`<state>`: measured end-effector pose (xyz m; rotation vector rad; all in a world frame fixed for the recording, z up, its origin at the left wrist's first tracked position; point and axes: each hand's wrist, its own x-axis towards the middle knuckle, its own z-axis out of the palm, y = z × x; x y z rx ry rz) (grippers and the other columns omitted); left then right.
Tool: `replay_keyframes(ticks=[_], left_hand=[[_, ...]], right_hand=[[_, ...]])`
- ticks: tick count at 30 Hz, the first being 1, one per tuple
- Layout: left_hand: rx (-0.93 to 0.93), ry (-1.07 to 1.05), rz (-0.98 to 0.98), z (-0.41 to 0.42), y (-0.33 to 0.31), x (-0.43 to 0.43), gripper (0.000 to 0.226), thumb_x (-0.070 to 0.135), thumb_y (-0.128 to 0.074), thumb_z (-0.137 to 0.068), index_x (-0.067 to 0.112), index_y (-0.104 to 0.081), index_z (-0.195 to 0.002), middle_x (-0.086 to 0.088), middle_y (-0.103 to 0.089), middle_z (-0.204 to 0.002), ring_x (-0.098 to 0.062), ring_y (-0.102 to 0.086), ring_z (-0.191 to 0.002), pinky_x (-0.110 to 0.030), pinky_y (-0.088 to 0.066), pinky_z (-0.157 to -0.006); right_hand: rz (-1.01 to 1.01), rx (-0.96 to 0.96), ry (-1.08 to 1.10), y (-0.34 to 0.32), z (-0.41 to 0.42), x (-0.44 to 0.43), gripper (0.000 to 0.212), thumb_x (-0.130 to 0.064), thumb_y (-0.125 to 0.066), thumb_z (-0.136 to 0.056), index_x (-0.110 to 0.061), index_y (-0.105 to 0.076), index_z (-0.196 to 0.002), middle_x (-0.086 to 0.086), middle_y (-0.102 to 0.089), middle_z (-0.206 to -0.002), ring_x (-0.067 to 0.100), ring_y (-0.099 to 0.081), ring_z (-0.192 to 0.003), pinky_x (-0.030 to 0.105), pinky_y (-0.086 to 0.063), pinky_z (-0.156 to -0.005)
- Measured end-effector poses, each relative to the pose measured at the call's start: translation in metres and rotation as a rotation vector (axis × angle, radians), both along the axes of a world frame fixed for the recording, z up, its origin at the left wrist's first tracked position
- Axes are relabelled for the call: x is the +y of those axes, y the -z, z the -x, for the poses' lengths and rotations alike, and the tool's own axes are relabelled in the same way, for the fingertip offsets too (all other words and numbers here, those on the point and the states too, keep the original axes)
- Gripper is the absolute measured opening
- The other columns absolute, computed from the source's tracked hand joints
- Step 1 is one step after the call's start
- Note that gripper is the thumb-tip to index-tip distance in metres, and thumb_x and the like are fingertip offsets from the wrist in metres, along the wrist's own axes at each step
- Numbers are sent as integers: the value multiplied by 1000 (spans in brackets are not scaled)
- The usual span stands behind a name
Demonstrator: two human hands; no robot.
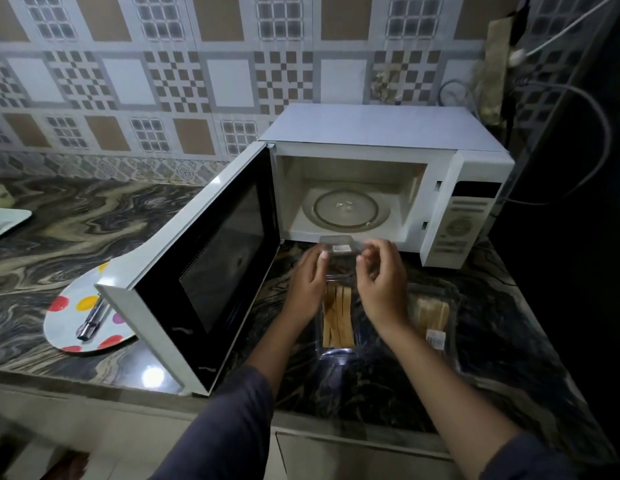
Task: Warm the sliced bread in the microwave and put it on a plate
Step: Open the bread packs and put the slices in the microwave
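Observation:
A clear plastic box (337,351) with several bread slices (339,323) lies on the dark counter in front of the white microwave (381,133). Its clear lid (337,244) is tipped up at the far end. My left hand (307,284) grips the left side of the box near the lid. My right hand (383,282) has curled fingers pinching the lid's right edge. The microwave door (211,261) stands wide open to the left, and the glass turntable (345,211) inside is bare. A white plate with coloured dots (71,317) lies left of the door.
A second clear pack of bread (433,315) lies right of my right hand. A metal utensil (92,318) rests on the dotted plate. A pale tray (5,221) sits at the far left edge. Cables (585,109) hang right of the microwave.

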<state>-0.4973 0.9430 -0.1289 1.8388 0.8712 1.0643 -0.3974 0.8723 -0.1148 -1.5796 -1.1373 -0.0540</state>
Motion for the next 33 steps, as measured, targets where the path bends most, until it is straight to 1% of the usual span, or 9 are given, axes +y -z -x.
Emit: replay_keyframes(ticks=[3, 5, 8, 16, 19, 22, 26, 29, 33], left_hand=[[-6, -24, -1, -4, -2, 12, 27, 21, -36, -100, 13, -60, -109, 5, -58, -103, 10, -52, -90, -18, -42, -84], [-3, -33, -11, -7, -1, 19, 28, 23, -36, -100, 9, -60, -95, -5, -62, -96, -13, -57, -89, -31, -45, -80], [-28, -34, -1, -10, -1, 24, 30, 22, -39, -99, 1, -60, -93, -18, -62, -93, -23, -57, -87, -33, -44, -75], [-80, -15, 7, -7, -4, 22, 26, 23, -41, -99, 12, -64, -93, 3, -59, -89, 3, -52, -81, -20, -42, -74], [-86, -29, 18, -7, -1, 21, 27, 23, -41, -99, 12, -65, -101, 13, -56, -87, 11, -52, -82, -13, -41, -75], [-101, -57, 30, -6, -3, 15, 23, 21, -42, -98, 18, -60, -85, 4, -59, -81, 5, -50, -75, -15, -39, -68], [-132, -74, 65, -6, -6, 6, 37, 23, -46, -97, 18, -54, -61, 8, -46, -56, 3, -42, -56, -16, -31, -54], [-113, -93, 98, -6, -5, 4, 34, 29, -51, -94, 11, -61, -67, 8, -52, -60, 0, -46, -58, -18, -34, -54], [-84, -107, 109, -5, -2, 7, 36, 32, -52, -93, 2, -66, -79, -12, -65, -73, -8, -54, -66, -25, -39, -60]], right_hand=[[129, 119, 62, 31, 9, -1, 23, -6, -59, -85, -6, -54, -107, 8, -57, -100, 17, -57, -86, 4, -39, -69], [337, 146, 8, 48, 14, 9, 40, -17, -62, -85, -9, -47, -121, 10, -51, -119, 23, -53, -107, 20, -46, -85], [710, 89, 27, 50, 21, 28, 60, -37, -57, -86, -12, -31, -135, 12, -31, -140, 29, -36, -127, 39, -39, -100], [1132, -110, 43, 42, 23, 50, 71, -50, -44, -90, -15, -15, -145, 18, -23, -150, 34, -20, -139, 44, -37, -102], [1133, -58, 13, 39, 20, 50, 73, -48, -47, -90, -13, -14, -145, 17, -34, -145, 32, -37, -132, 40, -40, -99], [1044, 27, 3, 34, 20, 46, 72, -39, -56, -87, -8, -23, -142, 15, -43, -140, 30, -45, -127, 36, -42, -98], [921, 93, 6, 29, 20, 44, 38, -20, -59, -87, -7, -52, -122, 14, -58, -124, 29, -57, -113, 33, -48, -90], [865, 237, 13, 27, 18, 43, 27, -22, -60, -86, -5, -62, -107, 11, -65, -109, 27, -63, -99, 30, -51, -77], [718, 534, 43, 18, 12, 36, 38, -25, -65, -83, -6, -59, -115, 11, -63, -113, 28, -61, -103, 30, -49, -81]])
